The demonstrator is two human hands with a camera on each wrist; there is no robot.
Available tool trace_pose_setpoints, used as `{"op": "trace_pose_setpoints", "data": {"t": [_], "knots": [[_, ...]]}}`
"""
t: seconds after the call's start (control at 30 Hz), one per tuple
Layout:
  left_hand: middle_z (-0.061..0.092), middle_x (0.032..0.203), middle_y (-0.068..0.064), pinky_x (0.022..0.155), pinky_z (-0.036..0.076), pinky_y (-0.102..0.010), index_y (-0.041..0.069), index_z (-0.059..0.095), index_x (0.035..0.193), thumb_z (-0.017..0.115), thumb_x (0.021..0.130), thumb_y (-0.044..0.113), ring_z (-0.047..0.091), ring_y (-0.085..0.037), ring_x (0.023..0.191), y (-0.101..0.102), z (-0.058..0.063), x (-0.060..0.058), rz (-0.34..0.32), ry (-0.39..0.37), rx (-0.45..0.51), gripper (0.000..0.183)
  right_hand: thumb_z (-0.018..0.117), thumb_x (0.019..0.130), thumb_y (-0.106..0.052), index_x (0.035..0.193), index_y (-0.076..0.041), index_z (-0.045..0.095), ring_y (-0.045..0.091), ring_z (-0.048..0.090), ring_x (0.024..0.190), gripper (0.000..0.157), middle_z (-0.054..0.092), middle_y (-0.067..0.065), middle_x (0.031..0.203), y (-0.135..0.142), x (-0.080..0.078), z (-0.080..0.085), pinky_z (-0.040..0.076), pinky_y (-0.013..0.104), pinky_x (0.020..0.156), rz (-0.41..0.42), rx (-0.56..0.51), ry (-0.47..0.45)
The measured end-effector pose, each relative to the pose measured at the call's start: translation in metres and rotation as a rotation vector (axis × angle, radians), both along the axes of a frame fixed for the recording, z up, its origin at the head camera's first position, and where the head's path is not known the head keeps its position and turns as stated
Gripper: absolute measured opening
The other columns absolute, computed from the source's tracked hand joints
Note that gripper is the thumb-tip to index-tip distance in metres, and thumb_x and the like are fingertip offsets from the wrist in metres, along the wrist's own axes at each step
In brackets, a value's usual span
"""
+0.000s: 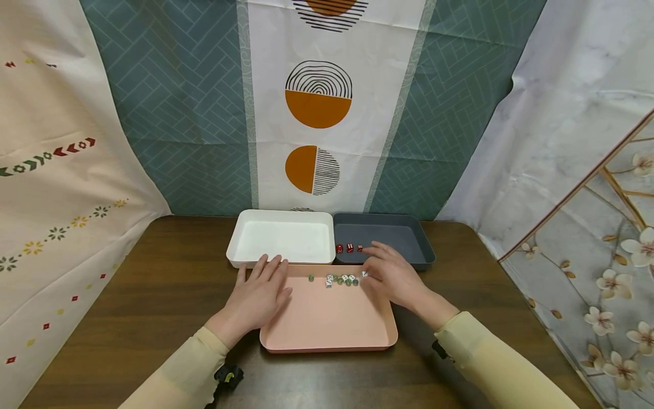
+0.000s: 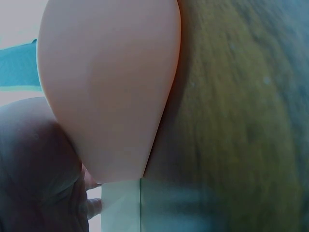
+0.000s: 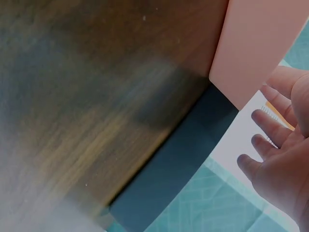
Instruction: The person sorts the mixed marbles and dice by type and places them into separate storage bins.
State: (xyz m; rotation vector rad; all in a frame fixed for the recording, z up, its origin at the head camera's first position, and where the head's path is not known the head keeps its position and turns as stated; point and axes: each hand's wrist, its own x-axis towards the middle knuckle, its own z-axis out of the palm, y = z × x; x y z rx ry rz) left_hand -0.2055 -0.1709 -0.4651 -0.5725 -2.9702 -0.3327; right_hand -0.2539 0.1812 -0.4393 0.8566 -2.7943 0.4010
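Note:
A pink tray (image 1: 327, 329) lies on the table with a row of small green dice (image 1: 348, 282) and white dice (image 1: 329, 284) along its far side. One green die (image 1: 311, 278) sits apart at the row's left. Over the tray's far left corner, my left hand (image 1: 255, 298) spreads its fingers with nothing in them. My right hand (image 1: 395, 275) reaches over the far right corner and pinches a white die (image 1: 364, 274) between thumb and index finger; its other fingers are loosely bent. Several red dice (image 1: 349, 248) stand in the dark grey tray (image 1: 409, 261).
Behind the pink tray stands a white tray (image 1: 281, 238), side by side with the dark grey one. All three rest on a brown wooden table (image 1: 179, 284). Patterned cloths (image 1: 204, 113) hang behind the table and at both sides.

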Motion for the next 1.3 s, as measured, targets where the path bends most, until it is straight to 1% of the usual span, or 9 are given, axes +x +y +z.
{"op": "trace_pose_setpoints", "data": {"t": [0.1,0.33,0.6,0.9,1.2,1.3], "knots": [[0.039,0.174,-0.022,0.122,0.018,-0.082,0.002,0.044,0.168,0.058,0.115,0.040,0.027,-0.049,0.163,0.000,0.000,0.000,-0.002,0.000,-0.002,0.067,0.092,0.093,-0.017,0.109,-0.012,0.083,0.041,0.042,0.157,0.020,0.064,0.017,0.153,0.001,0.000,0.003,0.035,0.062,0.126,0.003,0.002,0.014],[0.039,0.174,-0.022,0.121,0.019,-0.083,0.002,0.044,0.168,0.059,0.115,0.040,0.027,-0.050,0.163,-0.001,-0.001,-0.001,-0.002,0.002,-0.008,0.067,0.088,0.096,-0.014,0.103,-0.014,0.080,0.041,0.041,0.158,0.010,0.063,0.017,0.154,0.005,-0.002,0.005,0.035,0.063,0.126,-0.002,-0.022,0.027],[0.038,0.174,-0.022,0.121,0.019,-0.083,0.002,0.043,0.168,0.059,0.115,0.040,0.026,-0.050,0.163,-0.001,-0.003,-0.001,-0.002,0.002,-0.009,0.067,0.089,0.096,-0.016,0.107,-0.015,0.079,0.041,0.040,0.159,0.015,0.062,0.016,0.156,0.011,-0.004,0.008,0.035,0.063,0.126,0.006,-0.037,0.036],[0.039,0.174,-0.021,0.121,0.019,-0.083,0.002,0.044,0.168,0.059,0.115,0.040,0.026,-0.049,0.163,0.000,-0.001,-0.001,-0.002,0.001,-0.004,0.067,0.088,0.097,-0.016,0.110,-0.013,0.079,0.041,0.041,0.158,0.016,0.061,0.018,0.156,0.016,-0.009,0.012,0.036,0.063,0.125,0.012,-0.045,0.048],[0.039,0.174,-0.021,0.122,0.019,-0.082,0.002,0.044,0.168,0.060,0.114,0.040,0.027,-0.049,0.163,0.000,-0.002,-0.001,0.002,0.003,-0.008,0.068,0.087,0.099,-0.016,0.108,-0.014,0.079,0.041,0.041,0.158,0.012,0.061,0.018,0.156,0.022,-0.017,0.016,0.037,0.063,0.124,-0.017,-0.028,0.059],[0.040,0.173,-0.022,0.121,0.020,-0.083,0.002,0.046,0.167,0.062,0.114,0.039,0.028,-0.050,0.162,0.000,-0.003,-0.001,-0.003,0.017,0.005,0.067,0.087,0.099,-0.016,0.107,-0.014,0.079,0.041,0.042,0.158,0.012,0.062,0.018,0.156,0.023,-0.019,0.016,0.037,0.063,0.124,-0.031,-0.022,0.059]]}}
